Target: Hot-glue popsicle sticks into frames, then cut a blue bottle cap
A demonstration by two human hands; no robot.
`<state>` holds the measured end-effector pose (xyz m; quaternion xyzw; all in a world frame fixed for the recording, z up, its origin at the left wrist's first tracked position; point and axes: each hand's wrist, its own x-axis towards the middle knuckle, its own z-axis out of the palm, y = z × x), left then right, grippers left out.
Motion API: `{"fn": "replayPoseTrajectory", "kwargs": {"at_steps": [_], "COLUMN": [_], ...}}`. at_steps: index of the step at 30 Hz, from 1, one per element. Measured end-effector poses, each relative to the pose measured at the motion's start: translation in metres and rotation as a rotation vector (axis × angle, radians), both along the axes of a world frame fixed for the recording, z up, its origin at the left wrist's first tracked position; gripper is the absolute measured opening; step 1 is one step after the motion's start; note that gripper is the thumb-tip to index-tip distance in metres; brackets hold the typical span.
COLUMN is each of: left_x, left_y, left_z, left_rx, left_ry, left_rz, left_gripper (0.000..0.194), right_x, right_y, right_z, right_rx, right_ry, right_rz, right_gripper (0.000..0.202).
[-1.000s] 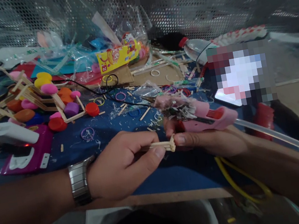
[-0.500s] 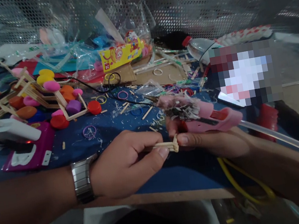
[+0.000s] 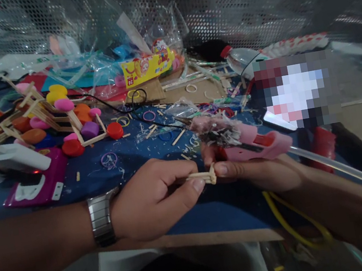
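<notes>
"What are the hands doing?"

"The left hand [image 3: 153, 198] pinches small wooden sticks [image 3: 203, 177] between thumb and forefinger, just above the near edge of a blue-topped table [image 3: 215, 211]. The right hand [image 3: 266, 172] is closed around a pink glue gun [image 3: 237, 137], its thumb tip at the sticks' right end; its other fingers are mostly hidden."

"And around them?"

"At left, a wooden-stick construction [image 3: 75, 122] with colorful rounded pieces stands behind a magenta power strip [image 3: 41, 190]. A lit phone [image 3: 279, 119], partly pixelated, lies at right."
</notes>
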<state>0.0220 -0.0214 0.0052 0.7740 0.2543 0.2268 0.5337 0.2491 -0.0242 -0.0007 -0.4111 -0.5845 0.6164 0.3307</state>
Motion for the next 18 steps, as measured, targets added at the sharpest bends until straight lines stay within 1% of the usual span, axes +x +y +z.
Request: {"fn": "replayPoseTrajectory", "kwargs": {"at_steps": [4, 7, 18], "left_x": [0.0, -0.0003, 0.0002], "left_y": [0.0002, 0.0005, 0.0012], "left_z": [-0.0009, -0.0018, -0.0008], "left_rx": [-0.01, -0.016, -0.009], "left_ry": [0.003, 0.001, 0.002], "left_rz": [0.004, 0.01, 0.001], "left_gripper": [0.035, 0.034, 0.034], "right_x": [0.0008, 0.0003, 0.0007], "right_y": [-0.001, -0.002, -0.0005], "right_z": [-0.0021, -0.0024, -0.0029], "right_rx": [-0.01, -0.029, -0.047], "right_ry": [0.024, 0.002, -0.024], "right_rz": [-0.006, -0.018, 0.005], "right_gripper": [0.017, 0.021, 0.03]}}
